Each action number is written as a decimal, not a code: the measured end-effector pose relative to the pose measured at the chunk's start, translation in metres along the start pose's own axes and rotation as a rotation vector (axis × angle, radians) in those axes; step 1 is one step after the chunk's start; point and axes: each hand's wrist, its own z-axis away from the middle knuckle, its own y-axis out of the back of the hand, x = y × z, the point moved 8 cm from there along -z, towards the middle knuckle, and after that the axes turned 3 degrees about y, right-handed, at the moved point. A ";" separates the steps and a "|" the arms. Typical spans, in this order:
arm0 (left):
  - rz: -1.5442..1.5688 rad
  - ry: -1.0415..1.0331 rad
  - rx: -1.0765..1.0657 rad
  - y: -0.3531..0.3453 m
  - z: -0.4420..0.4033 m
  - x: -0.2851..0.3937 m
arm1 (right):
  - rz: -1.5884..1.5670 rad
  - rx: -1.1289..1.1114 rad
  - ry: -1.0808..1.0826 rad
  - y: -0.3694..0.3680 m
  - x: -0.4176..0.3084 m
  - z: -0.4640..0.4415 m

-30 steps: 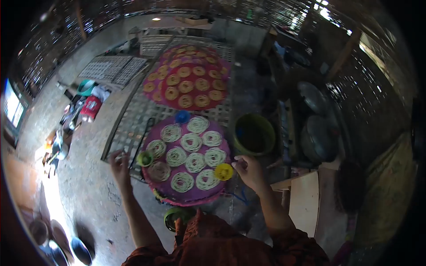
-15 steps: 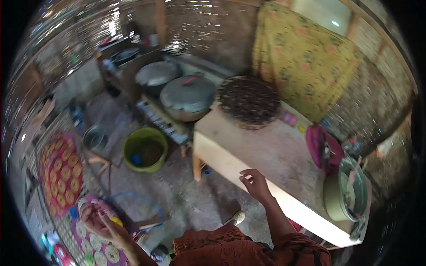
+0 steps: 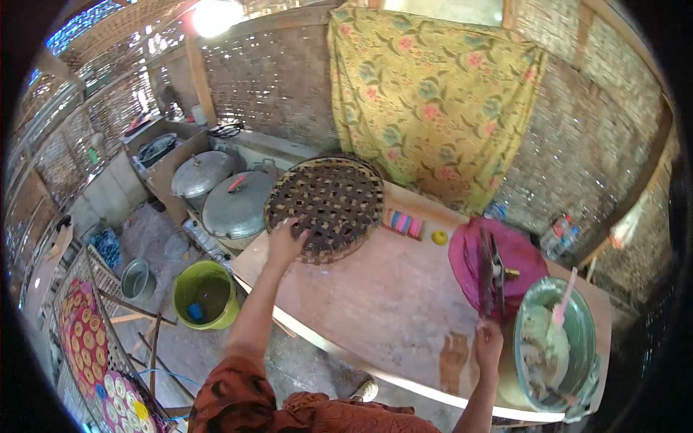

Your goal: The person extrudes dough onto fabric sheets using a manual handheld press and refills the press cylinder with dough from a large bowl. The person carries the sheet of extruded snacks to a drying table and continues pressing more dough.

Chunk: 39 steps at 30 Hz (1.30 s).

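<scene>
My left hand [image 3: 286,244] lies at the near edge of a round, dark woven tray [image 3: 328,206], its thumb and fingers apart. Beyond the table's right half, my right hand [image 3: 489,342] is closed at the lower end of a long metal tool [image 3: 493,274]. That tool rests on a round magenta sheet [image 3: 465,263]. Just right of this hand stands a large green bucket [image 3: 592,346] of pale batter, with a pink-handled utensil [image 3: 565,299] in it.
The wooden table [image 3: 346,303] also bears a striped colored item [image 3: 403,224] and a small yellow object [image 3: 439,237]. Lidded pots [image 3: 237,206] stand left of the tray. On the floor are a yellow-green bucket [image 3: 206,292] and racks with round noodle nests [image 3: 83,335].
The view has swung right, from the noodle nests to the table. My left hand has come to the woven tray, and my right hand has moved to the metal tool and closed.
</scene>
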 end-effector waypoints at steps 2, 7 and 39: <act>-0.092 0.023 0.016 -0.031 -0.027 -0.009 | 0.110 -0.077 -0.051 -0.005 0.017 0.002; -0.393 0.180 -0.149 -0.083 -0.069 -0.012 | 0.161 -0.183 -0.215 -0.021 0.006 0.005; -0.602 0.687 0.336 0.382 0.254 -0.080 | 0.562 -0.717 0.118 -0.159 -0.168 0.012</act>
